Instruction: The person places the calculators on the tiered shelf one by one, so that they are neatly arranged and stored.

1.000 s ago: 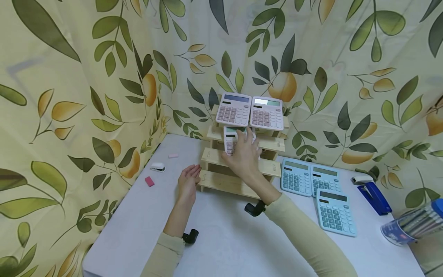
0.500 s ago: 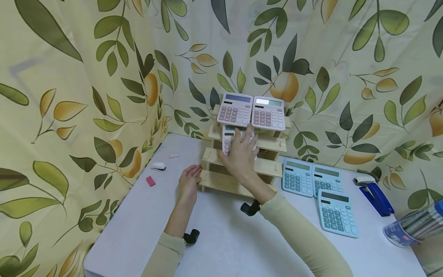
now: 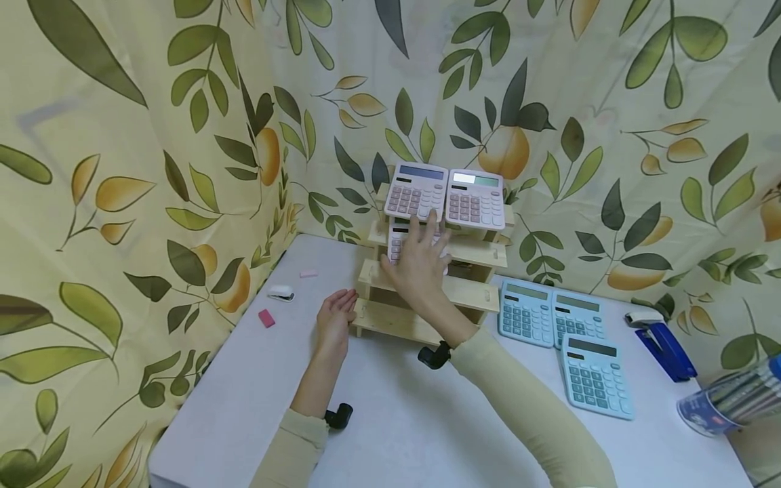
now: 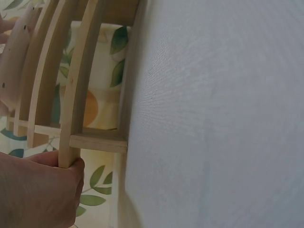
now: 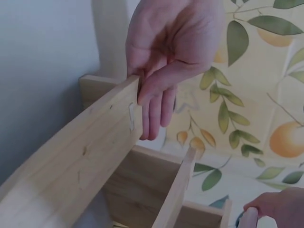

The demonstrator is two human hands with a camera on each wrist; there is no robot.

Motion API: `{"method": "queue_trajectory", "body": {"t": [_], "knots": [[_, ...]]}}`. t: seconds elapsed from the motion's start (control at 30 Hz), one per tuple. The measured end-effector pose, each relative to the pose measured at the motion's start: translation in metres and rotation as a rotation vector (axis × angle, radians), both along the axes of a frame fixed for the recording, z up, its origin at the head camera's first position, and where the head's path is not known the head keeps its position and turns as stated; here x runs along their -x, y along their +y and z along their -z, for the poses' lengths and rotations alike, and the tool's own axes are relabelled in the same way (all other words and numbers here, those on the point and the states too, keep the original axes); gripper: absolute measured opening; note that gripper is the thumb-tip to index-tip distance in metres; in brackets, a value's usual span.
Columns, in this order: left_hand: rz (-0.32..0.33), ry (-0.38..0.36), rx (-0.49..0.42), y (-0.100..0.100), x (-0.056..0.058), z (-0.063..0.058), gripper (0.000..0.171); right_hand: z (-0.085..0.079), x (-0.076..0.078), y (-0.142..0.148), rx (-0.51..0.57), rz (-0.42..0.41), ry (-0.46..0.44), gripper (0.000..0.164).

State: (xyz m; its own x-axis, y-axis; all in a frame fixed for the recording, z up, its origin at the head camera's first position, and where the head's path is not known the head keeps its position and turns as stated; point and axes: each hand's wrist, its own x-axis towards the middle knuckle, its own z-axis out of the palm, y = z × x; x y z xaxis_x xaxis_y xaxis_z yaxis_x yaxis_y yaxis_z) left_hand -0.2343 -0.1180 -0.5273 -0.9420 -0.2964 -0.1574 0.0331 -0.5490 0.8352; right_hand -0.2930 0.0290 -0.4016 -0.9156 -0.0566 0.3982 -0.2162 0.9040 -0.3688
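My left hand (image 3: 334, 320) pinches the left end of the lowest board of a stepped wooden shelf (image 3: 396, 320). In the left wrist view, the thumb and fingers close round that board's end. A pink-white calculator (image 3: 398, 237) lies on a middle tier, mostly covered by my right hand (image 3: 419, 268). The right hand's fingers spread over its face, with the thumb at its left edge. In the right wrist view, the thumb is against the calculator's edge (image 5: 248, 218). Two more pink-white calculators, left (image 3: 415, 191) and right (image 3: 475, 199), lie side by side on the top tier.
Blue calculators (image 3: 594, 376) lie on the white table (image 3: 390, 434) right of the shelf. Beyond them are a blue stapler (image 3: 666, 350) and a pencil cup (image 3: 708, 409). At left lie a small white stapler (image 3: 281, 293), a red eraser (image 3: 266, 318) and a pale pink one (image 3: 308, 274).
My right hand has moved a little to the left and farther back, and the calculator beneath it has shifted left. My left hand has stayed at the shelf's end.
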Motion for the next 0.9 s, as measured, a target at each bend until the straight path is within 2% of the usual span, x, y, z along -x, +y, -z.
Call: {"method": "queue_trajectory", "body": {"t": [0.27,0.5,0.9], "knots": [[0.013,0.01,0.002,-0.001,0.001,0.003,0.066,-0.001,0.007,-0.006,-0.076,0.026,-0.013,0.109],[0.002,0.005,0.008,0.0,0.001,0.003,0.066,-0.001,0.015,-0.009,-0.075,0.021,-0.019,0.107],[0.002,0.01,0.007,-0.001,0.0,0.003,0.064,-0.002,0.024,-0.019,-0.154,0.063,-0.04,0.106]]}}
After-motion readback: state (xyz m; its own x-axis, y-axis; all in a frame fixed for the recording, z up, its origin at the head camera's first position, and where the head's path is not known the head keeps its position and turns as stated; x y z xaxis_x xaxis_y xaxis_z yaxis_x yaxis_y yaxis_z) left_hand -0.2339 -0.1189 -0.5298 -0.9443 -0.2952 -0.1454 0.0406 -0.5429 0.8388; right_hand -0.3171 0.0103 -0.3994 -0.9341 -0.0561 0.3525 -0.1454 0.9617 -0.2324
